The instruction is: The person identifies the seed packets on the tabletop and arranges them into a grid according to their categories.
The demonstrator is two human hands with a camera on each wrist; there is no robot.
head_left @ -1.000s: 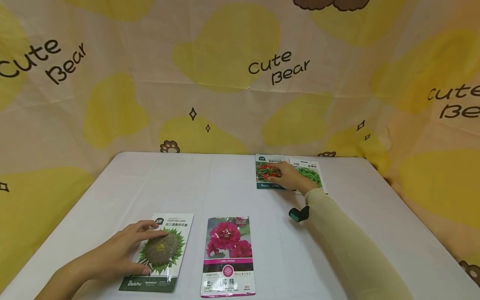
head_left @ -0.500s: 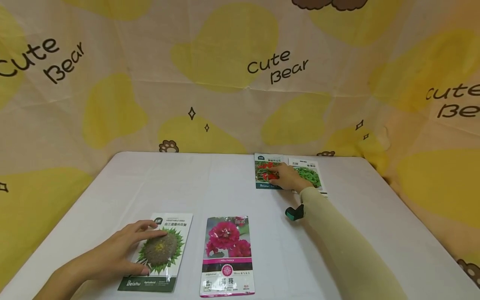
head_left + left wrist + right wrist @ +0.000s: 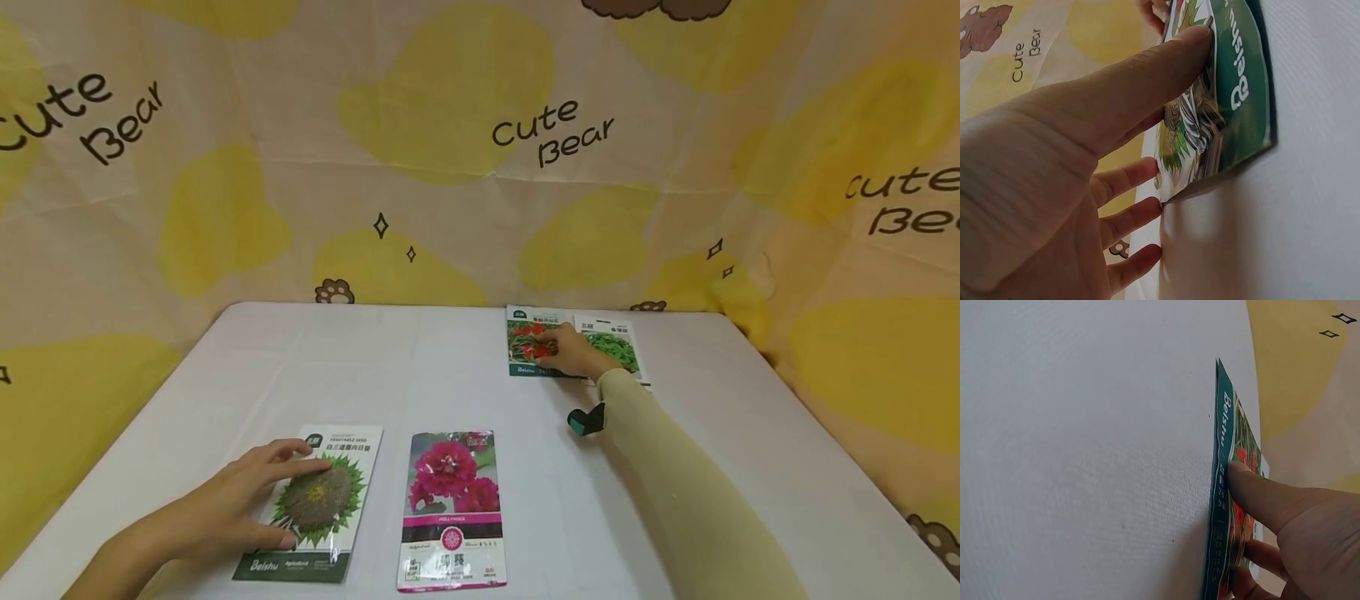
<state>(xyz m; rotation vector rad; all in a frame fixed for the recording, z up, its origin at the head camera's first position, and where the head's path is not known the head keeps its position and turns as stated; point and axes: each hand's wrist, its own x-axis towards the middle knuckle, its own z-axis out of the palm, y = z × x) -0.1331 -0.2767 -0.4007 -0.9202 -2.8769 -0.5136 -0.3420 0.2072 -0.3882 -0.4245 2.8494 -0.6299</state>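
My left hand (image 3: 225, 504) lies over a seed packet with a sunflower head on it (image 3: 318, 500), near the table's front left. In the left wrist view its thumb presses on the packet's picture and the other fingertips reach the packet's edge. At the back right, my right hand (image 3: 573, 350) rests on a seed packet with red peppers (image 3: 525, 346). The right wrist view shows the thumb laid on that packet's face (image 3: 1225, 444), fingers spread over it, and the packet flat on the table.
A hollyhock seed packet (image 3: 450, 500) lies at the front middle, right of the sunflower packet. Another packet with green leaves (image 3: 615, 354) sits just right of the pepper packet, partly behind my right hand. White cloth covers the table (image 3: 360, 375); a printed curtain (image 3: 435, 125) hangs behind.
My right wrist has shifted slightly left, and its fingers have moved a little on the pepper packet. The left hand and the packets stay put; the head view has drifted slightly.
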